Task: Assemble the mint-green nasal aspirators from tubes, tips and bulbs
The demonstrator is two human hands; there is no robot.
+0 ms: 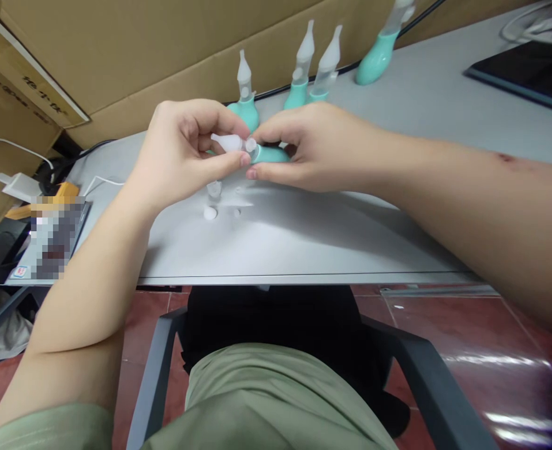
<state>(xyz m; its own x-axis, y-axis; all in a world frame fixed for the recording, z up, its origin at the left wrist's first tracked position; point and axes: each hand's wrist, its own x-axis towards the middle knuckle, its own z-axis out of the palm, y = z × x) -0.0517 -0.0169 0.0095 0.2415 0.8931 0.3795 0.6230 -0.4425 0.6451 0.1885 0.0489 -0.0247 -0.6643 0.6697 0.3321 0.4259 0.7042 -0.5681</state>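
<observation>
Over the grey table, my left hand point(186, 150) is closed on the clear, nozzle end of a small teal-bulbed device, its white tip point(226, 142) pointing left. Fingers and thumb of my right hand point(313, 147) are wrapped round the teal bulb point(272, 154) of the same device, which lies roughly level between both hands. Below them on the table are a small clear cup-like part point(214, 189), a white round piece point(210, 213) and a smaller piece point(237, 213). Part of the bulb is hidden by my right hand.
Several similar teal devices stand at the back, one point(244, 94) just behind my hands and another point(379, 56) further right. A dark tablet-like object point(529, 72) lies at the far right. Cardboard point(163, 50) lines the back; a white charger point(22, 187) and cables are at left.
</observation>
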